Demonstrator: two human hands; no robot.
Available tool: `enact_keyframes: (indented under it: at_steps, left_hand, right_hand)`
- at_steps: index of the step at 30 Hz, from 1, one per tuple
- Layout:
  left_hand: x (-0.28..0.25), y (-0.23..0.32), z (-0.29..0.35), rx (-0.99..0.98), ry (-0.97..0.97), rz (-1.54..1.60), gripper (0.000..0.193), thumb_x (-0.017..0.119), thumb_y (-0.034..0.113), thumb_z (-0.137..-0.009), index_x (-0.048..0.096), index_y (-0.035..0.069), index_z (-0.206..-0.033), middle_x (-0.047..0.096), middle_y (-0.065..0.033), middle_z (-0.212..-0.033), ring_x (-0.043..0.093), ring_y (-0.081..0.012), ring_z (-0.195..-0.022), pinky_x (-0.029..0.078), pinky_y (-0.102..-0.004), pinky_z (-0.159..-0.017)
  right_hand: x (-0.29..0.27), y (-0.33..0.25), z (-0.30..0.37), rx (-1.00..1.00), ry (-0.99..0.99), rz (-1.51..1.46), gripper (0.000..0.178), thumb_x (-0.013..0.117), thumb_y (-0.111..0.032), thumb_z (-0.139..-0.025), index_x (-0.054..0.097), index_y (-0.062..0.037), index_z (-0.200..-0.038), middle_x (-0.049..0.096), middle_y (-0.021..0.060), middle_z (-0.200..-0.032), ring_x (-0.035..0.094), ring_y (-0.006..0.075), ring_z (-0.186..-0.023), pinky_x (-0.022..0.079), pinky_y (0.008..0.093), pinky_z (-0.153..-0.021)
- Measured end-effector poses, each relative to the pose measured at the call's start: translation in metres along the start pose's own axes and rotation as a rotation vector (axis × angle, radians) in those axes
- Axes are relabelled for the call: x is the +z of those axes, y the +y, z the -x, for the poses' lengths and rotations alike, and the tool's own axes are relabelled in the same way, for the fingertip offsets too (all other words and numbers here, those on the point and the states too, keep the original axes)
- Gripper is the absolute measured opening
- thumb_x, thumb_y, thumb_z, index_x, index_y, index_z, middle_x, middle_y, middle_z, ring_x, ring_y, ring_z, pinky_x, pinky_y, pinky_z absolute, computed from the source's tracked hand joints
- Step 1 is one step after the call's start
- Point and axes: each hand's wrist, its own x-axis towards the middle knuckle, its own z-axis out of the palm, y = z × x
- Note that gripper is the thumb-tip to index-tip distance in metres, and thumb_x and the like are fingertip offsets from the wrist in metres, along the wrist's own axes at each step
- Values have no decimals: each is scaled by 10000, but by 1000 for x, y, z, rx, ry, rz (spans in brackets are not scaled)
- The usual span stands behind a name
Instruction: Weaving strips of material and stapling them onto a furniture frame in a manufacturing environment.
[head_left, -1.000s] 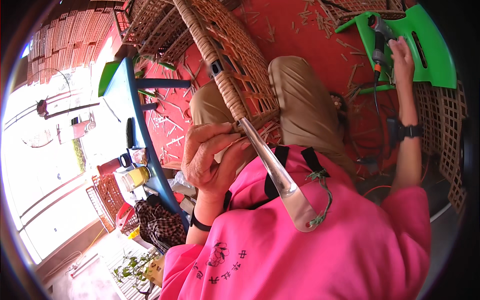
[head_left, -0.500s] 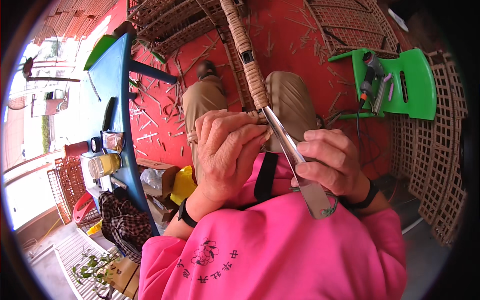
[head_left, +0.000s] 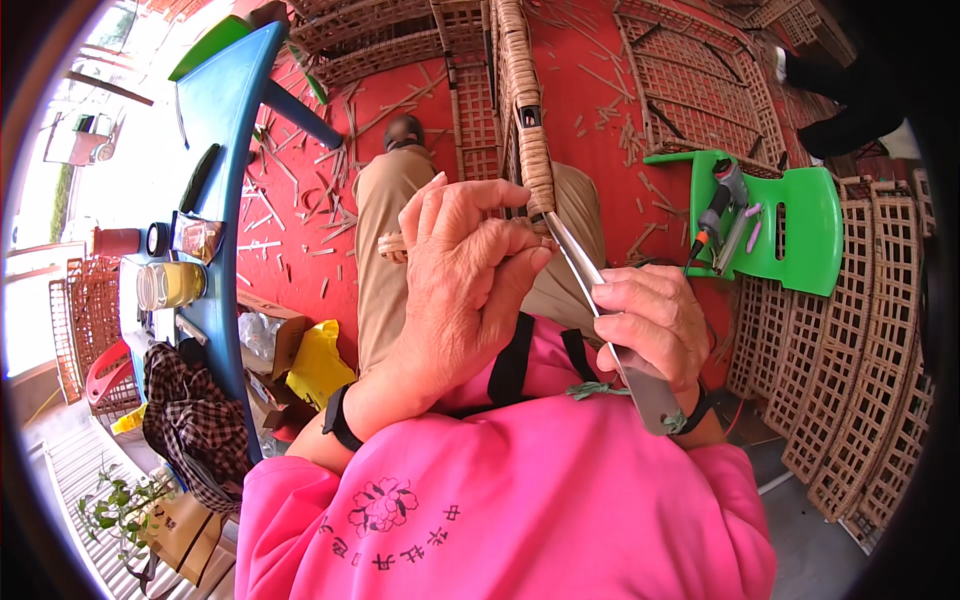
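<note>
A wicker frame bar (head_left: 537, 165), wound with tan rattan strip, comes down from the top centre and ends close to my hands. My left hand (head_left: 455, 265) is closed beside that end, its thumb and a finger pressed together and its index finger against the winding. Whatever lies in the pinch is hidden. In my right hand (head_left: 655, 320) I grip a long, tapered steel tool (head_left: 635, 375) with green string at its wide end. The tool's narrow tip touches the lower end of the bar. A short wrapped piece (head_left: 392, 247) sticks out behind my left hand.
On the left, a blue table (head_left: 215, 120) holds a jar (head_left: 170, 285) and a checked cloth (head_left: 195, 420). A green chair (head_left: 805, 225) at right carries a power tool (head_left: 720, 205). Woven panels (head_left: 830, 340) lean beyond it. Strip scraps litter the red floor (head_left: 600, 130).
The whole view has shifted a little. My left index finger has lifted onto the wound bar, and my left hand looks less curled. The steel tool stays in my right hand, tip at the bar's end.
</note>
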Motion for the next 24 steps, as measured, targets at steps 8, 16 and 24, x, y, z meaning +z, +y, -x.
enact_keyframes:
  at_steps: [8,16,24]
  left_hand:
    - [-13,4,-17,-298,-256,218,113,728,109,-862,708,-3,-864,592,-119,-1205,592,-203,-1025,490,-307,-858]
    - [-13,1,-16,-324,-271,256,113,731,91,-855,717,-21,-853,586,-111,-1185,605,-181,-999,501,-270,-809]
    - [15,1,-9,-221,72,110,181,740,120,-804,690,57,-965,631,-75,-909,581,-286,-864,414,-383,-838]
  right_hand:
    - [-8,15,-7,151,189,-319,274,771,-235,-837,655,-29,-976,696,124,-996,719,293,-924,555,380,-751]
    - [3,9,18,-113,-39,50,290,783,-207,-825,662,-92,-1063,688,86,-1081,703,272,-948,566,364,-745]
    - [21,12,42,-96,73,50,288,763,-192,-845,642,-101,-1090,679,86,-1141,684,284,-1023,538,374,-762]
